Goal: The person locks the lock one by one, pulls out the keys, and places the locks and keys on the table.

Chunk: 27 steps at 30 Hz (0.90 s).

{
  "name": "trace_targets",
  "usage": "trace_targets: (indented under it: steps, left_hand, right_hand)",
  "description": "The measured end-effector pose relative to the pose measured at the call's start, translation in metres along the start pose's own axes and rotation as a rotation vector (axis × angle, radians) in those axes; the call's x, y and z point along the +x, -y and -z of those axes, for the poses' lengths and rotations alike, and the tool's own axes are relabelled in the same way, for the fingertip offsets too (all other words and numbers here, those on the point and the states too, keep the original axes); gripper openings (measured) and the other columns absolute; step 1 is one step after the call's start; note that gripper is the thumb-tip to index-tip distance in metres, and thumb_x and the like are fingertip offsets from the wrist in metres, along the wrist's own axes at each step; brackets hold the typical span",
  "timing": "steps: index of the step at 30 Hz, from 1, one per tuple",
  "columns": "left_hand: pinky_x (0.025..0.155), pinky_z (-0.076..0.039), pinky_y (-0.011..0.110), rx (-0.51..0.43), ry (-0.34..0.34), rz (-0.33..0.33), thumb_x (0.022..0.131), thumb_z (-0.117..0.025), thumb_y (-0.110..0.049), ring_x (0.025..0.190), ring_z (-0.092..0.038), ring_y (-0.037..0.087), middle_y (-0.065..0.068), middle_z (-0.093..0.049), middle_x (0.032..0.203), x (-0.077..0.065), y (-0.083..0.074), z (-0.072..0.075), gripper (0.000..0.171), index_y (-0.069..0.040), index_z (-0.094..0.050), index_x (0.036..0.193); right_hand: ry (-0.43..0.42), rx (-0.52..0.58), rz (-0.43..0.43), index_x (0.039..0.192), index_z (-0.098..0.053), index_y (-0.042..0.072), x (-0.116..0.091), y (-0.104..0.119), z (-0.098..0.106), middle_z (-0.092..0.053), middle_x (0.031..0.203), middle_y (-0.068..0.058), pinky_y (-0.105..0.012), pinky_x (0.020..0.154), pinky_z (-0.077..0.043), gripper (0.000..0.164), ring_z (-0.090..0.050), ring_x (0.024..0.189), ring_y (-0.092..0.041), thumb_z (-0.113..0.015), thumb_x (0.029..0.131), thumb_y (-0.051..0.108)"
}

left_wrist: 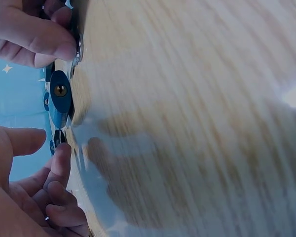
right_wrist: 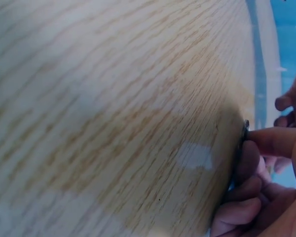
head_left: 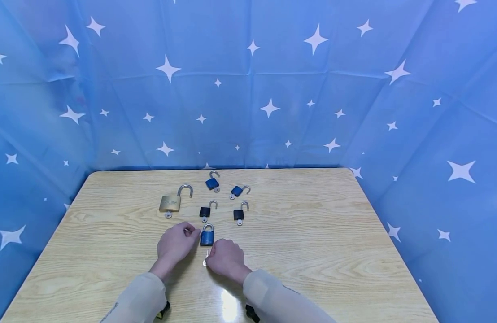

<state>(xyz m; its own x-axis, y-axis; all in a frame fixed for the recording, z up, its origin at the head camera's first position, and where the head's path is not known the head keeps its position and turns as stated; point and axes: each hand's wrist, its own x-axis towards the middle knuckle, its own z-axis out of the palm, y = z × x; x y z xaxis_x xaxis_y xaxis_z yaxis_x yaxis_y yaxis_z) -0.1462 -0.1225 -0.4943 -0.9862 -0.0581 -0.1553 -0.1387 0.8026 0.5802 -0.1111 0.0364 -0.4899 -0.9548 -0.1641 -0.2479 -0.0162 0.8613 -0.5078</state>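
A blue padlock (head_left: 207, 238) lies on the table between the two hands, its shackle down in the body. Its keyhole end faces the left wrist view, where the padlock (left_wrist: 60, 94) shows a brass keyway. Just below it, my right hand (head_left: 226, 258) pinches a small silver key (head_left: 205, 261) at the table surface; the key's round head (right_wrist: 245, 129) also appears at the fingertips in the right wrist view. My left hand (head_left: 177, 242) hovers beside the padlock's left side, thumb and forefinger apart, holding nothing. Whether a fingertip touches the padlock is unclear.
Farther back lie several padlocks with raised shackles and keys in them: a large brass padlock (head_left: 170, 203), two black ones (head_left: 205, 211) (head_left: 238, 215) and two blue ones (head_left: 212, 183) (head_left: 237, 191). A star-patterned blue curtain (head_left: 248, 112) borders the wooden table (head_left: 313, 233).
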Motion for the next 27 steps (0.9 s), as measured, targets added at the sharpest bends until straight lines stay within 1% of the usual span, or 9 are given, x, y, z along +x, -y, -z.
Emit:
trace_targets:
  steps: [5,10,15,18,19,22,25,27]
  left_hand:
    - [0.054,-0.037,0.031,-0.007,0.003,-0.005,0.089,-0.061,-0.041,0.065,-0.052,0.016,-0.003,-0.06,0.075,0.001,0.0,-0.001,0.026,-0.018,-0.068,0.096]
    - [0.054,-0.036,0.031,-0.013,0.0,-0.01,0.089,-0.061,-0.04,0.064,-0.052,0.015,-0.002,-0.06,0.074,0.0,0.001,-0.001,0.024,-0.018,-0.068,0.095]
    - [0.054,-0.037,0.031,-0.007,-0.013,-0.015,0.089,-0.061,-0.039,0.064,-0.052,0.016,-0.002,-0.062,0.076,0.0,0.001,0.004,0.024,-0.018,-0.069,0.097]
    - [0.054,-0.037,0.031,-0.001,-0.015,-0.017,0.089,-0.061,-0.038,0.065,-0.053,0.016,-0.001,-0.063,0.078,0.001,0.002,0.006,0.024,-0.017,-0.069,0.097]
    - [0.054,-0.037,0.03,0.0,-0.014,-0.018,0.09,-0.06,-0.038,0.065,-0.053,0.016,-0.001,-0.063,0.079,0.001,0.002,0.007,0.024,-0.017,-0.069,0.097]
    - [0.054,-0.038,0.031,0.002,-0.008,-0.024,0.09,-0.059,-0.039,0.065,-0.053,0.016,0.0,-0.064,0.08,0.002,0.003,0.009,0.026,-0.016,-0.069,0.099]
    - [0.054,-0.038,0.03,0.007,-0.011,-0.027,0.09,-0.059,-0.039,0.065,-0.053,0.016,0.0,-0.064,0.081,0.005,0.005,0.01,0.027,-0.016,-0.068,0.1]
    - [0.053,-0.038,0.031,0.011,-0.016,-0.031,0.09,-0.059,-0.038,0.065,-0.053,0.015,0.0,-0.065,0.082,0.008,0.007,0.012,0.027,-0.015,-0.068,0.1]
  right_hand:
    - [-0.007,0.014,0.014,0.055,-0.054,0.023,-0.001,-0.003,0.0,-0.052,0.057,0.01,-0.033,0.047,-0.037,0.025,-0.048,0.055,-0.014,-0.069,0.075,0.025]
    - [-0.043,0.037,0.05,0.059,-0.055,0.023,-0.003,-0.008,0.002,-0.052,0.059,0.011,-0.031,0.047,-0.037,0.022,-0.048,0.055,-0.012,-0.067,0.077,0.024]
    - [-0.096,0.077,0.09,0.063,-0.057,0.022,-0.004,-0.017,0.013,-0.054,0.061,0.011,-0.029,0.049,-0.039,0.018,-0.048,0.055,-0.01,-0.067,0.077,0.022]
    - [-0.111,0.093,0.088,0.065,-0.058,0.021,-0.002,-0.025,0.021,-0.056,0.063,0.01,-0.029,0.05,-0.04,0.017,-0.049,0.056,-0.01,-0.067,0.079,0.022]
    - [-0.112,0.096,0.084,0.067,-0.059,0.02,-0.001,-0.028,0.024,-0.056,0.064,0.01,-0.029,0.05,-0.041,0.016,-0.05,0.056,-0.01,-0.067,0.08,0.023]
    - [-0.099,0.109,0.06,0.079,-0.063,0.018,0.001,-0.038,0.033,-0.057,0.066,0.009,-0.029,0.052,-0.042,0.012,-0.05,0.057,-0.01,-0.067,0.083,0.029]
    - [-0.092,0.127,0.044,0.09,-0.064,0.015,0.003,-0.049,0.042,-0.058,0.067,0.008,-0.03,0.052,-0.043,0.018,-0.051,0.057,-0.011,-0.066,0.085,0.033]
    - [-0.105,0.134,0.035,0.091,-0.064,0.015,0.004,-0.057,0.048,-0.058,0.067,0.007,-0.031,0.053,-0.042,0.019,-0.051,0.058,-0.011,-0.065,0.086,0.033]
